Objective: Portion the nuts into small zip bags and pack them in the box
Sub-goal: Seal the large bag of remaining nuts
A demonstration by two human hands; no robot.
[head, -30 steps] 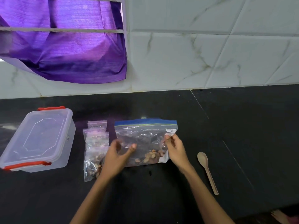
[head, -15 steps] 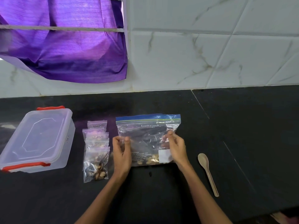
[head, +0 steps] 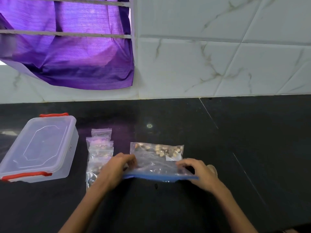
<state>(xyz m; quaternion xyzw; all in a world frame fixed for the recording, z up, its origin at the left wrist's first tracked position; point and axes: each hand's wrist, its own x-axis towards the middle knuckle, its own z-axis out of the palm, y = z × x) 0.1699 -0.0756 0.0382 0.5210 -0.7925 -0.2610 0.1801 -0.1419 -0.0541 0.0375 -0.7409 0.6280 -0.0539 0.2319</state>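
Note:
A large clear zip bag [head: 156, 163] lies flat on the black counter, its blue zip edge turned toward me and the nuts [head: 161, 149] gathered at its far end. My left hand [head: 117, 167] grips the bag's left side near the zip. My right hand [head: 200, 172] grips its right side near the zip. Several small zip bags [head: 100, 148] with nuts lie in an overlapping row just left of my left hand. The clear plastic box [head: 39, 148] with red clips stands at the far left, its lid on.
A wooden spoon [head: 213, 169] lies right of the big bag, mostly hidden behind my right hand. A white marble-tiled wall [head: 218, 56] rises behind the black counter [head: 244, 140], with a purple curtain [head: 67, 52] at upper left.
The large bag was upright with its blue zip at the top. Both hands have tipped it over toward me, so the zip edge now faces me and the nuts lie at the far end.

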